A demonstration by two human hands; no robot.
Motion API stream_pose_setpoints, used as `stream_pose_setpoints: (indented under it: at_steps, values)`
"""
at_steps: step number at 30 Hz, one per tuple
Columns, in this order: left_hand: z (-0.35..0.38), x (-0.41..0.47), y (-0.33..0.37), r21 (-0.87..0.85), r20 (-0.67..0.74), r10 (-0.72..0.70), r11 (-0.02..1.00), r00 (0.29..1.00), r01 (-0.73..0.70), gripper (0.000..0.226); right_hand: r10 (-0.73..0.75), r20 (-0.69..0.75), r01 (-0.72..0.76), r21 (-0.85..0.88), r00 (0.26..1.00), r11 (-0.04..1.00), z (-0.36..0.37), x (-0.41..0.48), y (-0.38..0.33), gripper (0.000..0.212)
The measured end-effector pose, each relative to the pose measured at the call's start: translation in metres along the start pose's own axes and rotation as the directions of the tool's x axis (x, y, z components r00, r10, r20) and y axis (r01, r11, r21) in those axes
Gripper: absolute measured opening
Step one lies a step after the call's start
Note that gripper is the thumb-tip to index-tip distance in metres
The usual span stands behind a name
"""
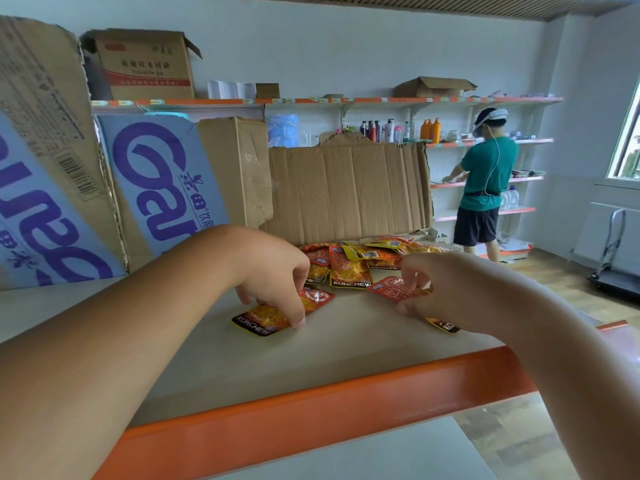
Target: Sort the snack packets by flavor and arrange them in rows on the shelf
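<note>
**Inspector A:** Nearest to us, we record the shelf, its orange front lip running aslant across the lower view. Both bare forearms reach over that lip and converge toward the middle of the board.

**Inspector B:** Agreed. We find the left hand arched, palm down, wrist raised, fingers curled in close. Its fingertips and thumb grip an orange packet, which lies flat on the board with its black "KONCHEW" band toward us.

**Inspector A:** And the right?

**Inspector B:** The right hand sits to the right, knuckles up, fingers bent and bunched. They pinch the edge of a red packet. We cannot tell whether that packet rests on the board or is lifted. Under the heel of that hand we see the black-and-yellow corner of another packet; the rest is hidden.

**Inspector A:** We log the two held packets as near each other but apart. Behind them sits the pile of packets, red, orange and yellow, overlapping, heaped against a creased cardboard flap.

**Inspector B:** Left of the flap, blue-printed cartons stand on the board. Farthest off, we note a person in a green shirt at wall shelving, back to us.
</note>
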State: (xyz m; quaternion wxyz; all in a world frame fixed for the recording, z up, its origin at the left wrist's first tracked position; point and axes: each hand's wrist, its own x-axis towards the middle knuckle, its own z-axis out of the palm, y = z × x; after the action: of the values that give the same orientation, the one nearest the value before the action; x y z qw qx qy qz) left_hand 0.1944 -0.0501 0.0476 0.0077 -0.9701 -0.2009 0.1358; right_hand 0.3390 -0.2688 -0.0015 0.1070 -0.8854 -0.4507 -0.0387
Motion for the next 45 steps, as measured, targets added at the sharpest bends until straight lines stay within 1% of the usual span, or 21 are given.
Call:
stream_pose_setpoints:
  at_steps: [2,4,6,9,12,14,16,19,22,24,26,29,32,37,42,45]
  values:
    - [0.000,0.000,0.001,0.021,-0.010,0.011,1.000,1.000,-0.011,0.040,-0.005,-0.007,0.005,-0.020,1.000,1.000,-0.003,0.002,0.000,0.024]
    - [0.000,-0.001,0.002,0.056,-0.015,0.023,0.998,1.000,-0.023,0.036,0.000,-0.003,0.000,-0.015,1.000,1.000,-0.007,0.003,0.000,0.023]
    - [-0.001,-0.002,0.003,0.082,-0.006,0.025,0.996,1.000,-0.025,0.036,0.028,0.014,-0.028,0.029,1.000,0.999,-0.008,0.004,0.000,0.025]
    - [-0.004,-0.006,0.006,0.126,-0.003,0.024,0.992,1.000,-0.023,0.042,0.061,0.034,-0.063,0.076,0.998,0.995,-0.010,0.006,0.002,0.031]
    - [-0.005,-0.011,0.010,0.153,-0.044,0.043,0.988,0.998,-0.036,0.042,0.053,0.015,-0.055,0.106,0.998,0.993,-0.010,0.006,0.000,0.035]
    - [-0.006,-0.015,0.011,0.148,-0.089,0.064,0.988,0.994,-0.051,0.039,0.035,-0.046,-0.030,0.115,0.998,0.993,-0.007,0.005,-0.002,0.036]
    - [-0.009,-0.020,0.011,0.137,-0.156,0.095,0.988,0.983,-0.073,0.037,0.032,-0.149,-0.011,0.143,0.988,0.990,-0.003,0.003,-0.004,0.037]
    - [-0.012,-0.033,0.006,0.090,-0.303,0.128,0.990,0.944,-0.105,0.037,0.052,-0.298,0.013,0.212,0.953,0.977,0.000,-0.001,-0.009,0.039]
    - [-0.005,-0.051,-0.005,0.003,-0.487,0.127,0.990,0.864,-0.143,0.038,0.068,-0.408,0.076,0.324,0.910,0.943,-0.003,-0.004,-0.023,0.040]
    - [0.002,-0.066,-0.013,-0.025,-0.620,0.135,0.981,0.773,-0.191,0.038,0.079,-0.483,0.121,0.368,0.872,0.922,-0.006,-0.008,-0.038,0.038]
    - [0.008,-0.082,-0.023,-0.022,-0.728,0.148,0.971,0.669,-0.239,0.038,0.087,-0.568,0.189,0.409,0.819,0.893,-0.008,-0.014,-0.056,0.036]
    - [0.016,-0.106,-0.038,-0.010,-0.839,0.142,0.961,0.525,-0.276,0.037,0.080,-0.645,0.289,0.446,0.760,0.847,-0.013,-0.025,-0.086,0.032]
    - [0.029,-0.134,-0.054,0.005,-0.899,0.131,0.957,0.418,-0.290,0.038,0.061,-0.694,0.356,0.440,0.717,0.825,-0.020,-0.037,-0.120,0.031]
    - [0.047,-0.190,-0.097,-0.006,-0.965,0.068,0.960,0.254,-0.281,0.040,0.035,-0.764,0.462,0.426,0.645,0.778,-0.031,-0.055,-0.195,0.032]
    - [0.066,-0.268,-0.150,-0.005,-0.991,0.023,0.979,0.135,-0.203,0.041,-0.050,-0.814,0.575,0.364,0.579,0.733,-0.037,-0.071,-0.286,0.038]
    - [0.081,-0.322,-0.184,-0.048,-0.994,-0.031,0.986,0.109,-0.158,0.043,-0.094,-0.839,0.645,0.335,0.536,0.687,-0.036,-0.081,-0.348,0.043]
